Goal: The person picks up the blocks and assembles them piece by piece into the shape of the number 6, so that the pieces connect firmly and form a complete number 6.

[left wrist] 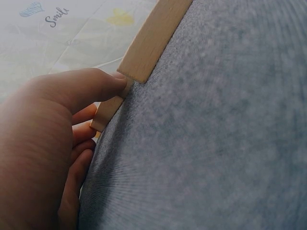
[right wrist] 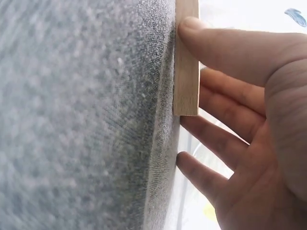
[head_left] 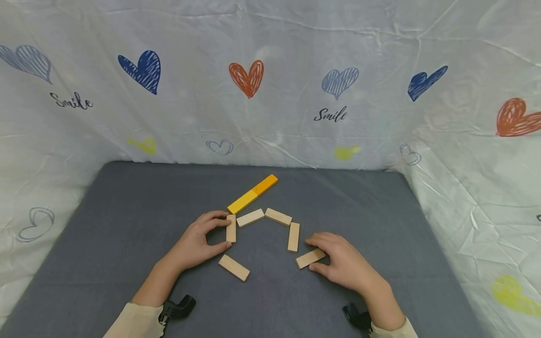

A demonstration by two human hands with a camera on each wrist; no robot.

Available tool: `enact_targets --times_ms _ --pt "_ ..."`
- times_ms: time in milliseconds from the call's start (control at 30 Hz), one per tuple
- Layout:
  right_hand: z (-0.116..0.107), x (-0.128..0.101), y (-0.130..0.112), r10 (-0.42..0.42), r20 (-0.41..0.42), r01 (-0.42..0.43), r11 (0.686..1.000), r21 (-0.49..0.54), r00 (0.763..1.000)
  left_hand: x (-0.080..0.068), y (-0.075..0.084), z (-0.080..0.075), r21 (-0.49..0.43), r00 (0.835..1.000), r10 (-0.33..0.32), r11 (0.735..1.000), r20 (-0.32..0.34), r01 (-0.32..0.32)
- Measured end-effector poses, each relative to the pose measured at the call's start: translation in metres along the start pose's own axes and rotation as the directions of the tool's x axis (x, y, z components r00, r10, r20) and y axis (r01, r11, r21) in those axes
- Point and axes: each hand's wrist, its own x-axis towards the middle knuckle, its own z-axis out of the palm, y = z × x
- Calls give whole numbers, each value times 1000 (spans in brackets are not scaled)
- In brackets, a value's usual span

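Pinching the upright block (head_left: pixel 230 228) lengthwise, your left hand (head_left: pixel 197 242) sat beside it; your right hand (head_left: pixel 343 263) gripped the slanted block (head_left: pixel 310 258).

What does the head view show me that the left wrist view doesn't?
Only the head view: the right hand at a plain block, the yellow and orange bar, and the whole ring of six plain blocks. Only the left wrist view: a close look at the thumb tip pressing the block's end. Both: the left hand gripping an upright block on the grey mat.
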Motion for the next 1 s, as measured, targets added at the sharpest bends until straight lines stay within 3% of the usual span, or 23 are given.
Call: enact_targets --times_ms 500,1000 --pt "3 -5 5 -127 -68 126 992 -30 990 0 1 0 14 1000 7 1000 -3 -7" --pt "2 -6 3 -128 -69 126 992 -31 989 1 1 -2 5 1000 -1 1000 11 1"
